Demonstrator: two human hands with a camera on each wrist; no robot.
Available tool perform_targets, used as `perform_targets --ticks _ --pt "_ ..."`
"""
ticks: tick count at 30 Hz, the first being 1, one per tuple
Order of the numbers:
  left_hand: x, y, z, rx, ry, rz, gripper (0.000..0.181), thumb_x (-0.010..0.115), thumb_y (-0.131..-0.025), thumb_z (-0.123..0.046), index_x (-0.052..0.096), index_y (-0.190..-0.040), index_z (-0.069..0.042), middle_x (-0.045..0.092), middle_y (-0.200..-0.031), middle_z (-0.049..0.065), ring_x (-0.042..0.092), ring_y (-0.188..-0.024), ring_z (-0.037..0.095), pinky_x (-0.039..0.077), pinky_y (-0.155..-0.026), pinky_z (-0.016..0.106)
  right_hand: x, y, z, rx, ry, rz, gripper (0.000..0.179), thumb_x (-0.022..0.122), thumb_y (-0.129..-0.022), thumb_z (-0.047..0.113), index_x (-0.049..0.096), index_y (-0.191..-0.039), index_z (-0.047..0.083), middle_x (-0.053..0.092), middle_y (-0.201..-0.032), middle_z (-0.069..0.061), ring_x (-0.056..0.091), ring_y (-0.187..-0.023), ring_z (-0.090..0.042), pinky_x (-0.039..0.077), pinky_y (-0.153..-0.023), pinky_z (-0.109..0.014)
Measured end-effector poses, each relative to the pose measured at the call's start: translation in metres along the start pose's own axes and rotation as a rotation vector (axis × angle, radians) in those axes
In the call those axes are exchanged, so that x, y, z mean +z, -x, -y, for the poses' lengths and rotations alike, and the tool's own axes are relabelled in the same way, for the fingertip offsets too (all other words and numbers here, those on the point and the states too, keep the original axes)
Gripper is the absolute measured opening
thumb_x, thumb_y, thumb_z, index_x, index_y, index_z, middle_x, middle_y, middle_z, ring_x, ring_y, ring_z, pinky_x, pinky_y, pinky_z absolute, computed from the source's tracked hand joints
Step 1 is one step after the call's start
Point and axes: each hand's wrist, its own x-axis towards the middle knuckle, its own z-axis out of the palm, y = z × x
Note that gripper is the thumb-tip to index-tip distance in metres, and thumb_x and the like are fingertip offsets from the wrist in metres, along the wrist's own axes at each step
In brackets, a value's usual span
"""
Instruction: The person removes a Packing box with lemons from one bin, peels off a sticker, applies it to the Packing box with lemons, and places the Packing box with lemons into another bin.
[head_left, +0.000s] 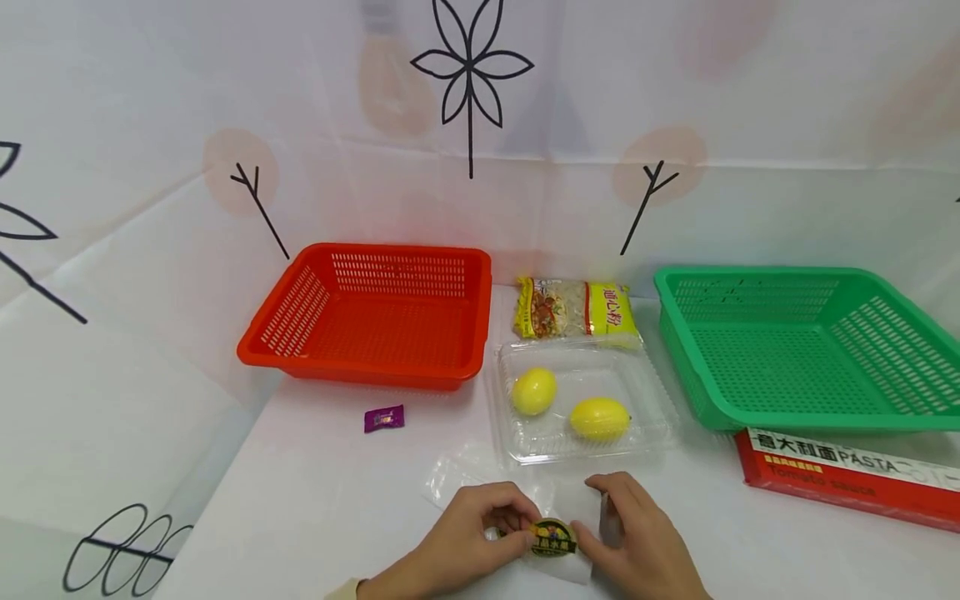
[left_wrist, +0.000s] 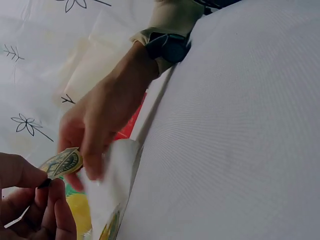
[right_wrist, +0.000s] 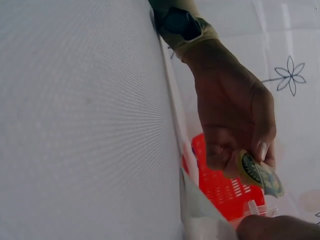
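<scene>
Beside the right hand (head_left: 647,543), whose grip is unclear, the left hand (head_left: 474,535) pinches a printed sticker (head_left: 557,538); 2 lemons (head_left: 601,418) lie beyond.

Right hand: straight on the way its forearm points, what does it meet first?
Past the pale sheet beside it, the right hand would likely meet the clear plastic container, near rim first; hand height is unclear.

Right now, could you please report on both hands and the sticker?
Left hand pinching the sticker. Right hand at white paper, grip unclear. Clear container, two lemons inside, just beyond the hands, not blocking.
</scene>
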Motion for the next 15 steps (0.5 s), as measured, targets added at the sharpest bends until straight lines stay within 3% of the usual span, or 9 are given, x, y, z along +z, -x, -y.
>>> perform_targets --ticks 3,5,7,12,15 --pt "-0.0006 -0.0005 0.0022 -0.017 0.023 -0.031 0.017 0.072 -0.091 0.004 0.074 -0.104 -0.007 0.070 -0.094 -0.003 0.063 -0.081 0.004 0.060 -0.073 0.028 -0.0014 -0.0012 -0.0021 -0.168 -0.021 -0.104 0.044 0.082 -0.072 0.011 0.069 -0.114 0.012 0.061 -0.118 0.004 0.055 -0.100 -0.010 0.044 -0.087 -0.014" --pt "-0.0006 -0.0005 0.0029 -0.018 0.034 -0.040 0.017 0.072 -0.091 0.004 0.074 -0.104 -0.007 0.070 -0.093 -0.004 0.063 -0.080 0.004 0.059 -0.072 0.027 -0.0015 -0.0023 -0.0040 -0.273 -0.114 -0.117 0.045 0.078 -0.071 0.008 0.071 -0.116 0.011 0.063 -0.123 -0.001 0.054 -0.111 -0.017 0.037 -0.102 -0.016" --pt "-0.0002 0.0000 0.0030 -0.018 0.053 -0.030 0.015 0.072 -0.093 0.002 0.073 -0.105 -0.006 0.069 -0.094 -0.003 0.063 -0.081 0.005 0.059 -0.072 0.027 -0.0007 -0.0027 -0.0052 -0.337 -0.216 -0.094 0.045 0.078 -0.073 0.005 0.072 -0.117 0.013 0.065 -0.122 -0.002 0.053 -0.114 -0.019 0.034 -0.105 -0.019" --pt "0.0007 0.0018 0.0014 -0.049 0.079 -0.005 0.013 0.072 -0.096 -0.003 0.073 -0.108 -0.006 0.070 -0.099 0.000 0.063 -0.084 0.005 0.059 -0.076 0.027 0.0034 0.0003 -0.0056 -0.362 -0.388 -0.044 0.048 0.082 -0.074 -0.006 0.073 -0.114 0.020 0.068 -0.114 0.000 0.056 -0.115 -0.020 0.037 -0.104 -0.019" --pt "0.0002 0.0003 -0.0002 -0.040 0.062 -0.021 0.013 0.072 -0.096 -0.004 0.073 -0.108 -0.006 0.070 -0.099 0.002 0.063 -0.084 0.005 0.060 -0.076 0.028 0.0049 -0.0005 -0.0053 -0.384 -0.490 -0.035 0.050 0.079 -0.073 -0.013 0.073 -0.112 0.016 0.069 -0.109 -0.001 0.058 -0.113 -0.024 0.041 -0.103 -0.020"
